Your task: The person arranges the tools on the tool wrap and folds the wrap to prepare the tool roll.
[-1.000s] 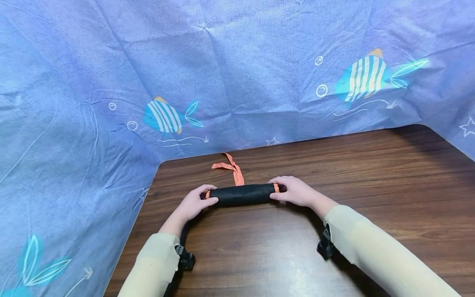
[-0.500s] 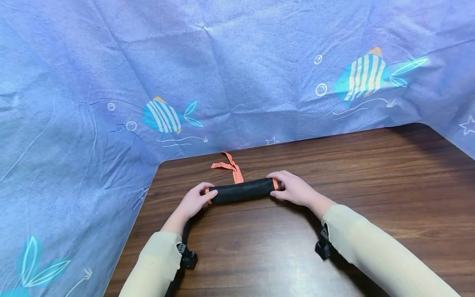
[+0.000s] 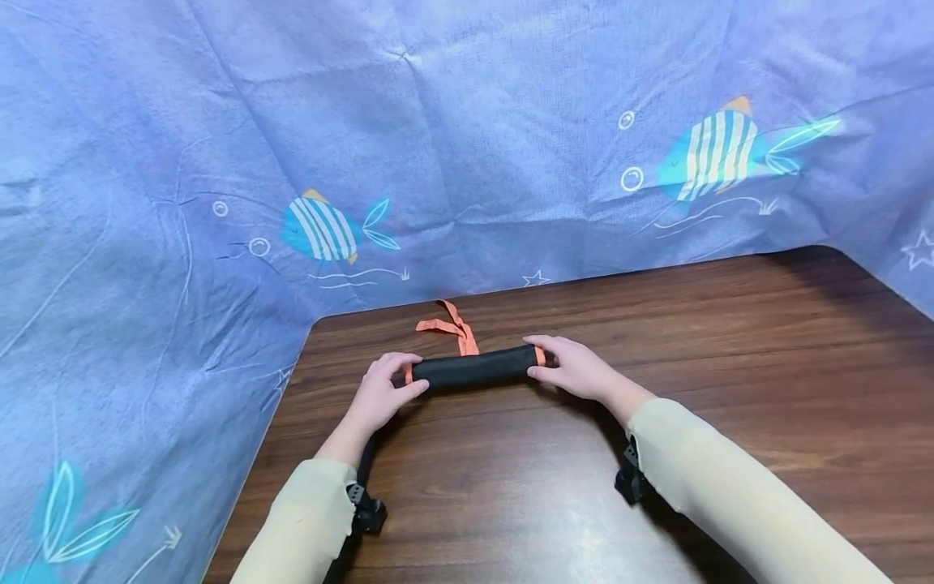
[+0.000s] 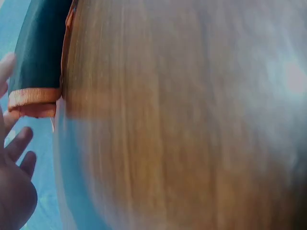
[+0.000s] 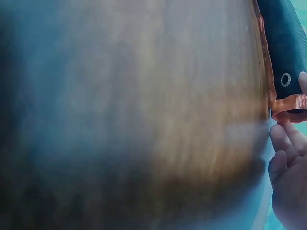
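Note:
A rolled-up black cloth (image 3: 474, 369) with orange edging lies crosswise on the table, its right end slightly farther back. My left hand (image 3: 379, 391) holds its left end, thumb on the near side and fingers over the far side. At the opposite end, my right hand (image 3: 580, 369) holds the roll the same way. Orange tie straps (image 3: 469, 341) stretch from behind the roll toward the back edge. In the right wrist view, a metal eyelet (image 5: 286, 79) shows near the orange trim (image 5: 290, 103). The left wrist view shows the roll's orange-bound end (image 4: 33, 98) beside my fingers.
The brown wood-grain table (image 3: 657, 341) extends widely to the right and toward me. A blue curtain (image 3: 496, 146) with printed fish hangs directly behind the table and along its left side. Black wrist cameras (image 3: 368, 513) hang under both sleeves.
Both hands and the black roll have moved slightly away from me, toward the back edge. Less of the orange strap shows behind the roll. The hands stay at its two ends.

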`<state>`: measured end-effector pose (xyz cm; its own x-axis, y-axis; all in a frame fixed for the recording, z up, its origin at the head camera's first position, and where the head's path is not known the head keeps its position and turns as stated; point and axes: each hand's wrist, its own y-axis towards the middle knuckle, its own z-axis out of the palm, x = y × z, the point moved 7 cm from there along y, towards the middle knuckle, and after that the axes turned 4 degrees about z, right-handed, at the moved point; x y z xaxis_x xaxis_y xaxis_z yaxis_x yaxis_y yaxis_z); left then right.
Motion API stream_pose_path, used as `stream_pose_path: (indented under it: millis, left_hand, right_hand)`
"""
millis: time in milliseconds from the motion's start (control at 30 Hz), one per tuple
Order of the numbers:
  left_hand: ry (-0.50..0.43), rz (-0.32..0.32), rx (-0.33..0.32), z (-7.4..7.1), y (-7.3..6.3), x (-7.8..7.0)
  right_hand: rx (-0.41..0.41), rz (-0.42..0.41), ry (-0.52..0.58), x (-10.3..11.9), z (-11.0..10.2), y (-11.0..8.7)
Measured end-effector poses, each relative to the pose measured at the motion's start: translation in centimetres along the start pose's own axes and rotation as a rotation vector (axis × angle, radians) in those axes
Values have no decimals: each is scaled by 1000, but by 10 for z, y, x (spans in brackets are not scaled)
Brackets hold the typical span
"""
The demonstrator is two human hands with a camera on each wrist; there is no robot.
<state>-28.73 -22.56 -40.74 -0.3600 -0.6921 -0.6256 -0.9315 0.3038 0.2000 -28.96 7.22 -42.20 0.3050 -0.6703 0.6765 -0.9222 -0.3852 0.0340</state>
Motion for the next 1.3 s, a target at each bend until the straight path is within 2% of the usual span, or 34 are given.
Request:
stream_pose_path:
  millis: [100, 267, 467, 700, 867, 1133, 1300]
  left_hand:
    - [10, -22, 41, 2, -1, 4]
    - [-26, -78, 93, 6, -1, 10]
    - [-43, -134, 137, 12, -1, 18]
    - [-89, -157, 107, 14, 2, 22]
    - [-89, -157, 90, 12, 1, 23]
    - [-70, -196, 98, 11, 2, 26]
    - [-87, -192, 97, 14, 4, 24]
  right_hand:
    - [2, 12, 13, -1, 1, 1]
    - [-12, 11, 63, -3, 0, 4]
    - [-18, 16, 70, -9, 1, 8]
    - [-37, 19, 87, -10, 0, 10]
    - [-47, 15, 108, -9, -1, 10]
    - [-56, 14, 79, -7, 0, 13]
    - [-62, 29, 71, -7, -2, 14]
